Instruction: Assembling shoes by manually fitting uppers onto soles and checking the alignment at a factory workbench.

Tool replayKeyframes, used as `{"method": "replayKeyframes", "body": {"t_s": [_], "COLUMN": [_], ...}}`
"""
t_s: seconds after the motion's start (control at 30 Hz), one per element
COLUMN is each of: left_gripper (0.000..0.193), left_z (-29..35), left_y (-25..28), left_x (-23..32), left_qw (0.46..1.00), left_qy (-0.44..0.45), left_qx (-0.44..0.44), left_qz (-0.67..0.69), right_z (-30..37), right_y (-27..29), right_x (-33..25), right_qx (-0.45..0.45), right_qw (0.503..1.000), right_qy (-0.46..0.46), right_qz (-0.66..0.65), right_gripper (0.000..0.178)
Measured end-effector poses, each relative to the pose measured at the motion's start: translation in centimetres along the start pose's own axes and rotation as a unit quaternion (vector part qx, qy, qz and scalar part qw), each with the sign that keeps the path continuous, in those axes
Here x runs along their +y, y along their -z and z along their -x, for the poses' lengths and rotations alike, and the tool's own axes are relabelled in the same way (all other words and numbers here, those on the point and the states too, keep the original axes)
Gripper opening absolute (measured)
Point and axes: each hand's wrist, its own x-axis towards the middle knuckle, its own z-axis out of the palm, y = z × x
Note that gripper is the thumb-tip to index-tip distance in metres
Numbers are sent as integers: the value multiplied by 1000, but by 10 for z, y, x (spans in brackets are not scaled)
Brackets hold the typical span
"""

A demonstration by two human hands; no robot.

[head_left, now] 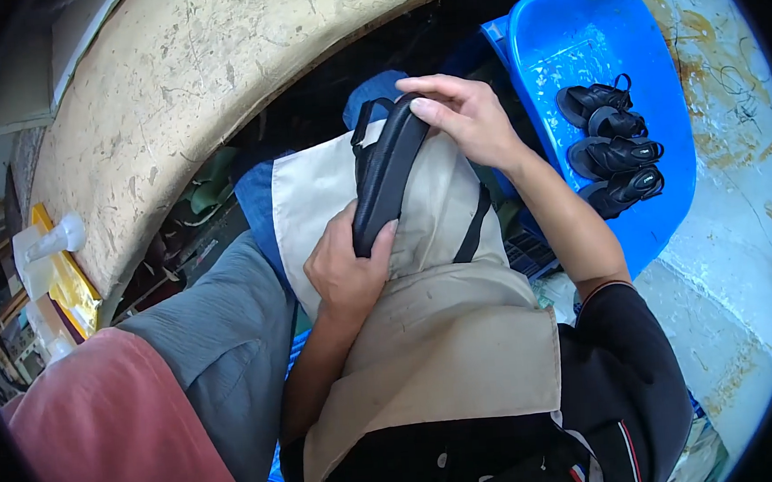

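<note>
A black sandal (392,171) is held on its side above my lap, its thick sole edge facing up and right and its straps showing on the left. My left hand (349,260) is closed around the lower end of the sandal, thumb against the sole. At the upper end my right hand (467,117) grips the tip between thumb and fingers. Beneath it a beige apron (444,300) covers my lap.
To the right stands a blue plastic tub (568,152) with several black sandals (617,149) inside. A worn, pale curved table (213,65) spans the upper left, with a yellow package (72,290) near its left end. Close on my left sits another person (122,430) in red and grey.
</note>
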Motion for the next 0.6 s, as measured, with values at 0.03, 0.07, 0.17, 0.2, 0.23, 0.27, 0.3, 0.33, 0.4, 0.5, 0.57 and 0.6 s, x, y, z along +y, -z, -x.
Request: {"method": "replayKeyframes", "body": {"t_s": [0.03,0.07,0.17,0.2,0.23,0.27,0.3,0.33,0.4,0.5,0.57,0.6], "left_gripper": [52,49,41,39,37,34,32,32,32,33,32,31], "left_z": [0,-1,-2,-4,-5,-5,-5,-4,2,7,8,9], "left_y": [-1,-2,-8,-9,-9,-8,-8,-9,-11,-10,-6,-3], "left_x": [-1,-3,-4,-4,-4,-4,-4,-4,-4,-4,-3,-3], "left_qw": [1000,999,994,993,990,988,985,984,985,985,987,989], "left_qy": [-23,-46,-94,-112,-129,-147,-164,-166,-168,-170,-156,-148], "left_qx": [11,22,43,46,49,53,57,57,46,37,24,18], "left_qz": [5,10,23,13,1,-11,-23,-22,-12,-6,14,24], "right_z": [7,16,34,35,34,33,33,35,36,38,39,41], "right_y": [-4,-8,-18,-28,-39,-49,-54,-52,-46,-42,-42,-40], "right_x": [2,5,14,17,20,24,27,30,37,46,46,46], "right_qx": [17,36,71,100,126,152,178,179,161,146,147,149], "right_qw": [999,995,978,969,959,947,934,933,956,978,982,984], "right_qy": [15,30,61,75,90,105,120,121,106,76,62,38], "right_qz": [46,91,184,212,237,262,286,287,219,126,99,85], "right_gripper": [44,50,63,62,62,62,62,62,55,42,36,33]}}
